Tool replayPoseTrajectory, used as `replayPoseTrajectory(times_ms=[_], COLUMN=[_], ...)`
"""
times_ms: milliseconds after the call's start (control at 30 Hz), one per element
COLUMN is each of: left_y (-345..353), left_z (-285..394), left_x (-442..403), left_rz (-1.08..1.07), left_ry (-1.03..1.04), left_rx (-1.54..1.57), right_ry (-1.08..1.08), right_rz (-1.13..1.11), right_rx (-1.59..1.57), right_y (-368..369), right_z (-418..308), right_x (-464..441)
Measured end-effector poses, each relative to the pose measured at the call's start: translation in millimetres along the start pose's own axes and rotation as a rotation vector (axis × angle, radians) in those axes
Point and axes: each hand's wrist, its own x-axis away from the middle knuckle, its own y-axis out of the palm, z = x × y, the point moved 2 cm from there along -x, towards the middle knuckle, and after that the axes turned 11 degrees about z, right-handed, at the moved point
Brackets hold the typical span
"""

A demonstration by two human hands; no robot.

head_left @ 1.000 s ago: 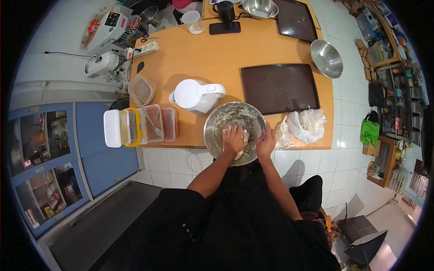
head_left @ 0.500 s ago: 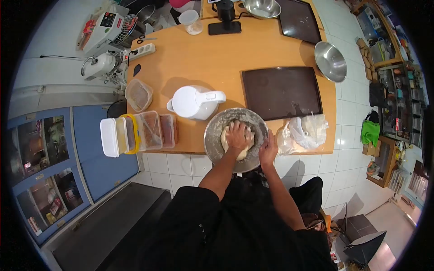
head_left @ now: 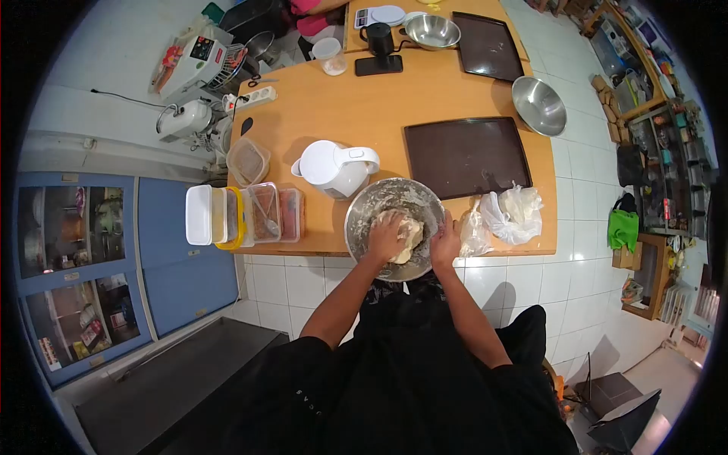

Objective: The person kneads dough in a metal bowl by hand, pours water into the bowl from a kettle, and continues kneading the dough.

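Note:
A steel mixing bowl (head_left: 364,205) with flour-smeared inner walls sits at the table's front edge, close to my body. Inside it lies a pale, lumpy mass of dough (head_left: 410,240). My left hand (head_left: 386,238) is down in the bowl, its fingers curled over the left side of the dough; the fingertips are partly hidden. On the bowl's right side, my right hand (head_left: 445,244) grips the rim. Just behind the bowl stands a white jug kettle (head_left: 326,168), its handle pointing right.
Right of the bowl are plastic bags (head_left: 512,216) and a dark baking tray (head_left: 468,157). Lidded plastic containers (head_left: 262,216) stand left. Another steel bowl (head_left: 539,106) rests at the right edge. Farther back are a phone (head_left: 378,64) and a black kettle (head_left: 377,38). Another person (head_left: 317,23) is at the far side.
My left hand has shifted from the top of the dough to its left side, uncovering more dough. My right hand stays on the rim. The view has shifted slightly, showing more of the far side.

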Motion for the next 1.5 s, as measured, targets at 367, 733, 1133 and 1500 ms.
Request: replayPoseTrajectory(times_ms=[367,733,1133,1500], left_y=[-25,-37,5,33], left_z=[22,36,17,-6], left_x=[4,14,-17,-63], left_rz=[-0.04,-0.108,0.111,0.347], left_ry=[0.212,-0.115,0.005,-0.271], left_rx=[-0.007,-0.084,-0.112,0.13], right_ry=[0.126,0.089,0.081,0.005], right_rz=[-0.003,0.017,-0.001,-0.003], right_rx=[-0.079,-0.027,-0.168,-0.166], right_y=[4,12,5,6], right_z=[-1,1,-8,-2], right_x=[9,7,-2,3])
